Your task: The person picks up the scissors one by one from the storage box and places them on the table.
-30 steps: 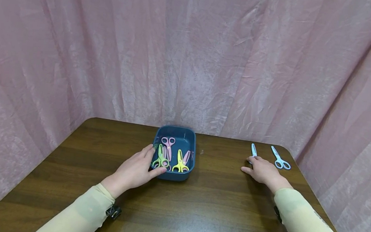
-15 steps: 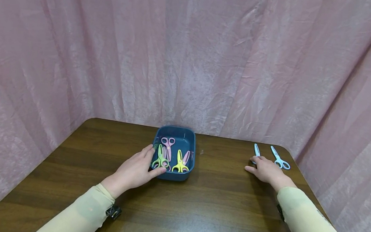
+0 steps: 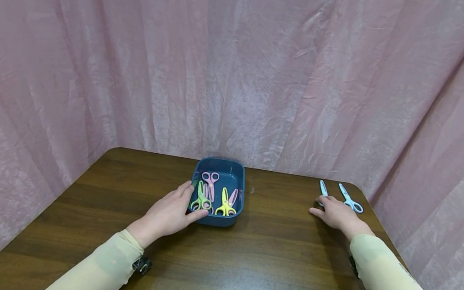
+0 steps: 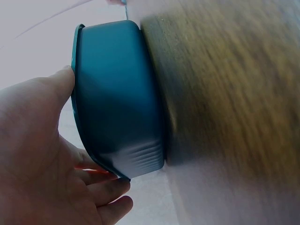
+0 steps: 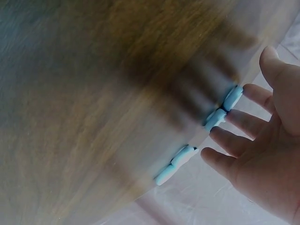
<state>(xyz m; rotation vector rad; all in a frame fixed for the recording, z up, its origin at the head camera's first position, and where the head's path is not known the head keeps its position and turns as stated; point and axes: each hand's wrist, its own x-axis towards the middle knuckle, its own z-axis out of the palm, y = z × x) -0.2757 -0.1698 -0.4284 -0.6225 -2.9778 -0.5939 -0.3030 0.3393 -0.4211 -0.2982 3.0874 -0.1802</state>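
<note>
At the right end of the table (image 3: 274, 231), the left blue scissors (image 3: 323, 188) have shifted toward the right blue scissors (image 3: 349, 200), narrowing the gap, under the right hand (image 3: 337, 214), fingers extended without gripping, while the relaxed left hand (image 3: 170, 212) touches the bin (image 3: 221, 221).

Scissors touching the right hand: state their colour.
The scissors are light blue, clearest in the head view.

The tub (image 3: 216, 221) (scissors (image 3: 224, 203) inside) stands left of other scissors (image 3: 348, 199).

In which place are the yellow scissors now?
In the head view, the yellow scissors lie inside the blue box, at its near end, to the right of the green scissors.
</note>
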